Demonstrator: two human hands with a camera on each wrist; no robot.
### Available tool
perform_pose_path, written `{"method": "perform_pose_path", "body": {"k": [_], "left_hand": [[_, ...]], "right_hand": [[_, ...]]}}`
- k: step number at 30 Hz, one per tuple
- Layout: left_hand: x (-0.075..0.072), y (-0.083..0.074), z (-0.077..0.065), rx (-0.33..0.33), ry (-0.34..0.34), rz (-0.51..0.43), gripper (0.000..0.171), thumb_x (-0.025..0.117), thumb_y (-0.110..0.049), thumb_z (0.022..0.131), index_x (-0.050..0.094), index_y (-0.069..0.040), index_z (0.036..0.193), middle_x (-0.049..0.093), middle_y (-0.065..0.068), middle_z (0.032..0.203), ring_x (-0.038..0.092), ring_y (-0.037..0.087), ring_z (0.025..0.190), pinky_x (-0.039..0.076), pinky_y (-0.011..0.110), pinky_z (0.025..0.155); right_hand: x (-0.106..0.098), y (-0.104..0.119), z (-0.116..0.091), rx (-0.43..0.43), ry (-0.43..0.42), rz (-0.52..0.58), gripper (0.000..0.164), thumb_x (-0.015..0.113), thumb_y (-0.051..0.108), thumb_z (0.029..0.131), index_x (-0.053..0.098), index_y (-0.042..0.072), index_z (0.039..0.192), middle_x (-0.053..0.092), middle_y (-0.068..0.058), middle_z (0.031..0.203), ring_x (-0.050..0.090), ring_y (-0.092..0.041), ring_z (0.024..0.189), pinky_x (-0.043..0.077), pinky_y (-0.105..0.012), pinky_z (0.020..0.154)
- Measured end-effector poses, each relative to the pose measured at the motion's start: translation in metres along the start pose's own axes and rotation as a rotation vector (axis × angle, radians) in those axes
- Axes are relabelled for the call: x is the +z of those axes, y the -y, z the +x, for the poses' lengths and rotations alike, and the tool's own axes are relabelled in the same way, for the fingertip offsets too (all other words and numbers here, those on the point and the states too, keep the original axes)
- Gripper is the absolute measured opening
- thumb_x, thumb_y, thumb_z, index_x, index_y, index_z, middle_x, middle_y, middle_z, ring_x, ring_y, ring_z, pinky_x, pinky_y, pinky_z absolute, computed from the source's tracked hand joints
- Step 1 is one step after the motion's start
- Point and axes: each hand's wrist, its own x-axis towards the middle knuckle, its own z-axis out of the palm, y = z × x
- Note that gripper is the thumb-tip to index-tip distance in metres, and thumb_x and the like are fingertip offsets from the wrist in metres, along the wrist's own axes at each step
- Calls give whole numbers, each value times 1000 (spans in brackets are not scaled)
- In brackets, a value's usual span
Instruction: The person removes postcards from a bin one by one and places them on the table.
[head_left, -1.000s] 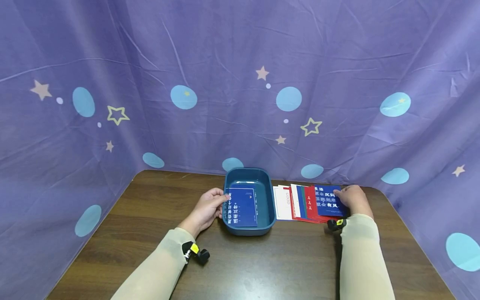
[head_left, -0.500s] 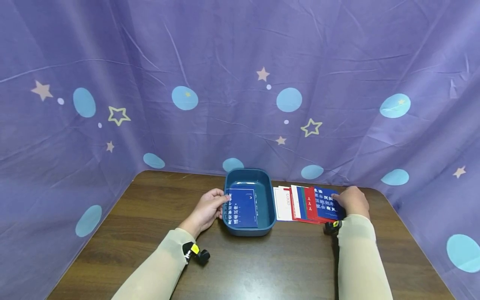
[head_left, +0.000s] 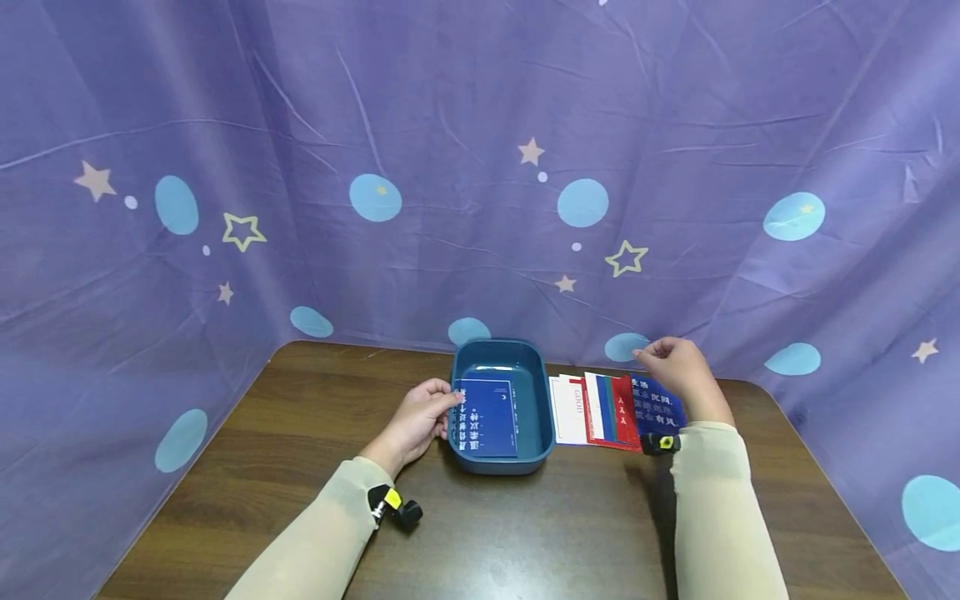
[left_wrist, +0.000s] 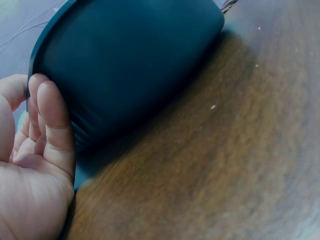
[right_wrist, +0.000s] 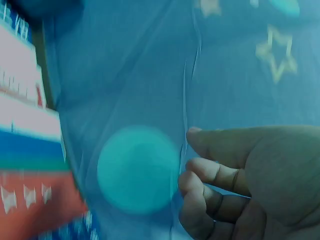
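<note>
A dark teal plastic bin (head_left: 547, 417) stands near the back of the table. My left hand (head_left: 411, 423) grips its left wall, thumb over the rim and fingers against the outside, as the left wrist view shows. Inside the bin lies a blue card (head_left: 491, 417) with white characters. To the right of the bin, overlapping cards are fanned out: a white card (head_left: 568, 417), red cards (head_left: 624, 408) and a blue card (head_left: 658, 406) at the right end. My right hand (head_left: 678, 373) hovers over that blue card, fingers loosely bent, with nothing between thumb and fingers in the right wrist view.
The brown wooden table (head_left: 480, 533) reaches toward me in front of the bin. A purple curtain (head_left: 480, 250) with stars and blue spots hangs right behind its back edge and along both sides.
My right hand has come off the right edge of the fanned cards, rising and moving slightly left. The left hand keeps its grip on the bin.
</note>
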Motion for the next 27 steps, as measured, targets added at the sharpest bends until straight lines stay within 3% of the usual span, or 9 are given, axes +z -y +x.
{"method": "perform_pose_path", "body": {"k": [7, 14, 22, 27], "left_hand": [[-1, -1, -1, -2, 5, 4, 17, 73, -8, 98, 56, -7, 100, 67, 8, 74, 54, 9, 48, 51, 21, 40], [1, 1, 0, 8, 11, -1, 15, 72, -7, 99, 57, -7, 100, 68, 8, 74, 55, 9, 47, 52, 21, 41], [1, 3, 1, 8, 17, -1, 15, 70, -6, 100, 56, -7, 100, 67, 4, 71, 55, 8, 47, 52, 21, 41], [0, 2, 0, 14, 23, -2, 14, 69, -6, 100, 55, -7, 100, 66, 4, 71, 55, 8, 47, 52, 21, 41]], "right_hand": [[13, 48, -7, -109, 42, 24, 34, 72, 38, 101, 73, 5, 103, 72, -13, 86, 64, -24, 75, 52, -38, 65], [32, 82, -15, -190, 75, 72, 26, 75, 31, 100, 75, 5, 103, 73, -20, 88, 62, -23, 72, 53, -37, 62], [60, 113, -13, -203, 165, 94, 28, 76, 34, 101, 73, 7, 107, 74, -14, 92, 71, -31, 80, 58, -37, 67], [86, 142, -3, -192, 303, 90, 38, 76, 38, 100, 69, 6, 120, 76, -18, 105, 76, -34, 85, 65, -40, 67]]}}
